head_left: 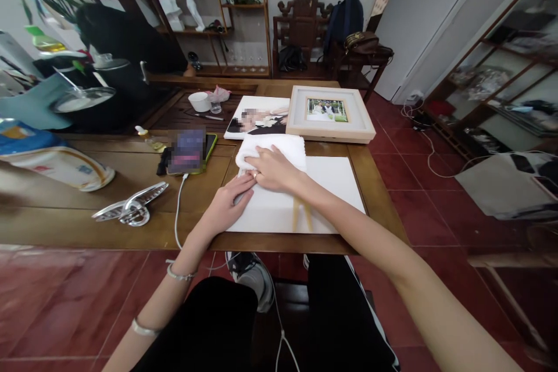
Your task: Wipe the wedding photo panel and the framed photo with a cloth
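A white folded towel [279, 148] lies on a white flat board [322, 195] on the wooden table [108, 226]. My right hand [272, 168] rests flat on the towel's near edge, fingers spread, a ring on one finger. My left hand [229, 203] lies on the board's left edge just below the towel, fingers stretched toward it and touching my right hand. Behind the towel are an unframed photo print [257, 116] and a pale wooden picture frame [329, 113] with a photo in it.
A phone [189, 151] on a white cable lies left of the towel. A silver hair clip [131, 206] and a white bag [56, 165] lie further left. A white cup [199, 101] stands at the back. Shelves, a carved chair and a backpack stand beyond the table.
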The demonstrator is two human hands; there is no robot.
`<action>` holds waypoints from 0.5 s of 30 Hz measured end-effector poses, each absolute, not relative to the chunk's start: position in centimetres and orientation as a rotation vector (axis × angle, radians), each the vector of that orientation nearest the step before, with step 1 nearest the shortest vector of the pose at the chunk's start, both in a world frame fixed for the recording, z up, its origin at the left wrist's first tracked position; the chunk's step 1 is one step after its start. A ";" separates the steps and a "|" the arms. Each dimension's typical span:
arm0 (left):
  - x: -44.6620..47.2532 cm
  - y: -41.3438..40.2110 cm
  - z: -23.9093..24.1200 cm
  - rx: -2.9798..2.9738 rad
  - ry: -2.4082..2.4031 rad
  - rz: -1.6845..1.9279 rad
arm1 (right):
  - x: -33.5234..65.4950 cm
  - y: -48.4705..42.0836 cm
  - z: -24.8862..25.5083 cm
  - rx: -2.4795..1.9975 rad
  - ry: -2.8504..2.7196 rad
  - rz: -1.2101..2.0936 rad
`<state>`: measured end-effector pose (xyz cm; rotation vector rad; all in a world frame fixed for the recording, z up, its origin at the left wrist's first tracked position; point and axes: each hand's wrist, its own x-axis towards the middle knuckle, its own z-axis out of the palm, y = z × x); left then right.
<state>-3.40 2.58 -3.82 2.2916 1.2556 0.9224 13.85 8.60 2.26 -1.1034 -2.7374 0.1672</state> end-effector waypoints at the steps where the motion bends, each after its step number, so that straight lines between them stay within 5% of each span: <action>1: -3.4 2.6 -3.8 2.289 1.248 0.917 | 14.2 8.6 2.3 -1.114 -2.737 0.168; 10: -3.4 2.6 -3.8 2.273 1.215 0.916 | 24.4 6.1 3.0 -1.277 -2.690 0.074; 15: -3.5 2.6 -3.8 2.279 1.213 0.905 | 31.1 3.0 4.0 -1.296 -2.542 -0.357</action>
